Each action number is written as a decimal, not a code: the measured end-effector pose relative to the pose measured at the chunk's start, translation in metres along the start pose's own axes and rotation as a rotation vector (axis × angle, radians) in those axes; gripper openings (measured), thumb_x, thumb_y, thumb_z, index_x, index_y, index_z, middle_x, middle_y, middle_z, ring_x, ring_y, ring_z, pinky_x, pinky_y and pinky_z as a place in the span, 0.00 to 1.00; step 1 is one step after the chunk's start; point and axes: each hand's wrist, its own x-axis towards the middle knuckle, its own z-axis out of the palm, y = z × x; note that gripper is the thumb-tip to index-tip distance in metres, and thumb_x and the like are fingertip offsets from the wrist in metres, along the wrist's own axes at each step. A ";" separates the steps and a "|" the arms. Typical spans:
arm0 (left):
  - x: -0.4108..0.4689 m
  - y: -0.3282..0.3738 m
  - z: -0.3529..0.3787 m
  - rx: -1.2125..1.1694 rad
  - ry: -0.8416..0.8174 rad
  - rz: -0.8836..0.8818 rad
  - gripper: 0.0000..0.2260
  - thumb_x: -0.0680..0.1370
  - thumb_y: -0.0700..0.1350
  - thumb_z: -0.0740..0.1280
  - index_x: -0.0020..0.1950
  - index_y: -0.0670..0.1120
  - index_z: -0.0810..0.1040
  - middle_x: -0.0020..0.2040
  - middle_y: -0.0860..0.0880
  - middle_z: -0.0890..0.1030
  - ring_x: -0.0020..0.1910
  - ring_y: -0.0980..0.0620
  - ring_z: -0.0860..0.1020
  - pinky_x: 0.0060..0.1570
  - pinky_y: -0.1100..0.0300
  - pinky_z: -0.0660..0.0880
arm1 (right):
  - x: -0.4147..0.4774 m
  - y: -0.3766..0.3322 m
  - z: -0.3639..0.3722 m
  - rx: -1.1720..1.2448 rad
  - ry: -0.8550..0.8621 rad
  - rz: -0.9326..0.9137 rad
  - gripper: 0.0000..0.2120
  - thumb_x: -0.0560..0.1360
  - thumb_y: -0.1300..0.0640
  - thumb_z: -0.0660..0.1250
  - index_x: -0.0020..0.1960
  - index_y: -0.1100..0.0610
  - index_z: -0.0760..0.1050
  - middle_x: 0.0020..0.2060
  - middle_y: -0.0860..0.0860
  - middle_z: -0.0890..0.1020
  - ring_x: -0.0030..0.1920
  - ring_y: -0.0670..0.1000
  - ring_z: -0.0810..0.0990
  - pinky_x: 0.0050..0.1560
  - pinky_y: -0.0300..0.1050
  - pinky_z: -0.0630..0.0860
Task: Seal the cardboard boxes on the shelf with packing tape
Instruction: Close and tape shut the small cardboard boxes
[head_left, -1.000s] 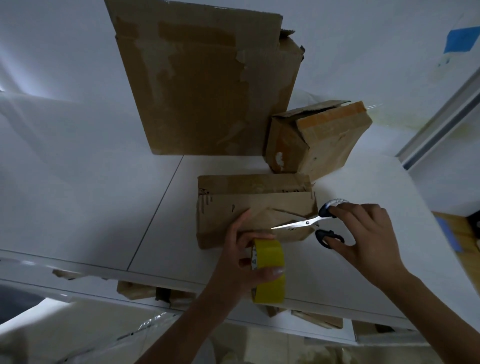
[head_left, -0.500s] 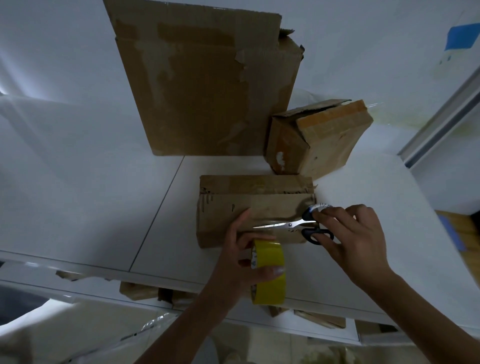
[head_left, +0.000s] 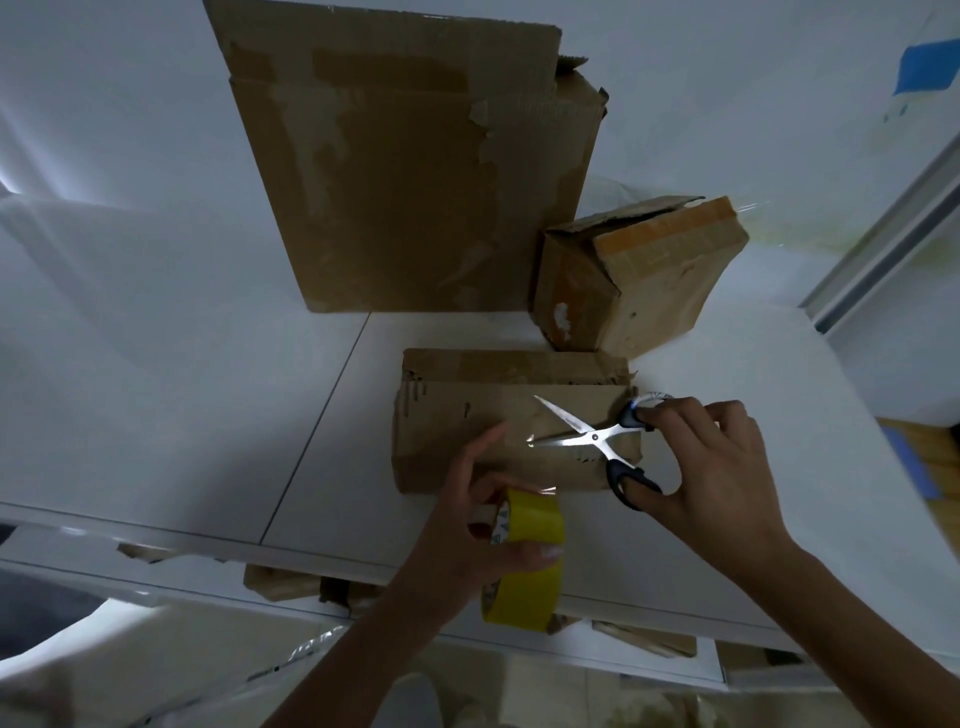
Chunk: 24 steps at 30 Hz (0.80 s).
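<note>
The flat box (head_left: 467, 415) lies on the shelf (head_left: 182, 415) near its front edge, long axis left-right. Left hand (head_left: 467, 545) grips the tape roll (head_left: 530, 525) at the box's front edge. Right hand (head_left: 717, 478) grasps the scissors (head_left: 597, 436), blades spread, tips pointing left over the box. Shelf surface extends on both sides.

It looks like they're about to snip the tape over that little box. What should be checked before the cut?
1. Scissors blades open: ok.
2. Right hand grips both scissor handles: ok.
3. Left hand holds the tape roll: ok.
4. Tape strip lies between the blades: cannot tell, the strip is too faint to see.
5. Left forefinger clear of the blade tips: ok, but close.
6. Box lies flat on the shelf: ok.
</note>
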 end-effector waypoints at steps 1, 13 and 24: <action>0.000 0.000 -0.002 0.007 -0.026 -0.016 0.48 0.61 0.37 0.80 0.75 0.58 0.62 0.53 0.47 0.83 0.49 0.52 0.82 0.44 0.58 0.79 | 0.001 0.003 -0.002 0.028 -0.006 0.016 0.24 0.64 0.50 0.78 0.56 0.58 0.78 0.52 0.53 0.81 0.46 0.54 0.69 0.41 0.49 0.68; 0.012 0.003 0.004 0.220 -0.216 -0.090 0.48 0.66 0.34 0.80 0.75 0.62 0.58 0.54 0.49 0.84 0.52 0.55 0.82 0.46 0.61 0.78 | -0.032 0.045 -0.012 0.231 -0.042 0.187 0.24 0.68 0.44 0.68 0.59 0.57 0.75 0.51 0.42 0.76 0.51 0.46 0.65 0.43 0.43 0.68; 0.009 0.011 0.015 0.273 -0.159 -0.011 0.33 0.68 0.37 0.79 0.68 0.55 0.72 0.57 0.52 0.82 0.55 0.58 0.80 0.49 0.65 0.75 | -0.063 0.056 0.011 0.182 -0.348 0.643 0.22 0.67 0.52 0.78 0.57 0.61 0.81 0.46 0.56 0.83 0.47 0.57 0.81 0.45 0.44 0.72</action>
